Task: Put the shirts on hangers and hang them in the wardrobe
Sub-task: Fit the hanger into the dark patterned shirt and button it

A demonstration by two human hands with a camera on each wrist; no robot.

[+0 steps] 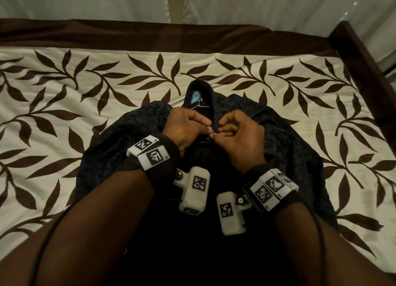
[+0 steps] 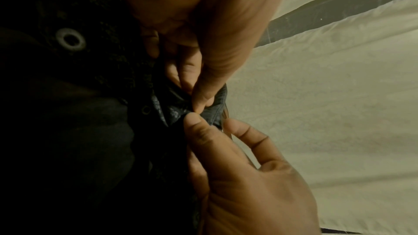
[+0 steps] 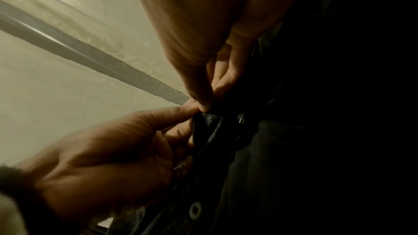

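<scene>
We see a dark navy patterned shirt [image 1: 278,140] spread front-up on a bed covered by a cream bedspread printed with brown leaf sprigs [image 1: 64,97]. The collar points away from us, toward the brown border of the spread, and the lower part of the shirt runs back under our forearms. Inside the open neck lies a thin metal wire hanger [image 1: 198,106], only its upper wires showing just below a pale blue neck label [image 1: 195,97]; the rest of it is hidden by the cloth.

Our two hands meet at the shirt's front opening, just below the collar. The left hand [image 1: 184,129] has its fingers curled, thumb and forefinger pinching one edge of the placket. The right hand [image 1: 237,133] is curled the same way, its thumb and forefinger pinching the opposite edge, so that the fingertips of both hands almost touch over the seam. In the left wrist view the thumb tips press a small fold of dark printed cloth between them, and a round grey snap ring [image 2: 70,39] sits on the fabric farther along the placket, apart from the fingers. The right wrist view shows a similar snap ring [image 3: 195,210] lower on the cloth. We cannot tell whether the fastener under our fingertips is closed.

Pale curtains [image 1: 85,0] hang beyond the bed, and a dark wooden bed rail [image 1: 362,56] runs along the right side.
</scene>
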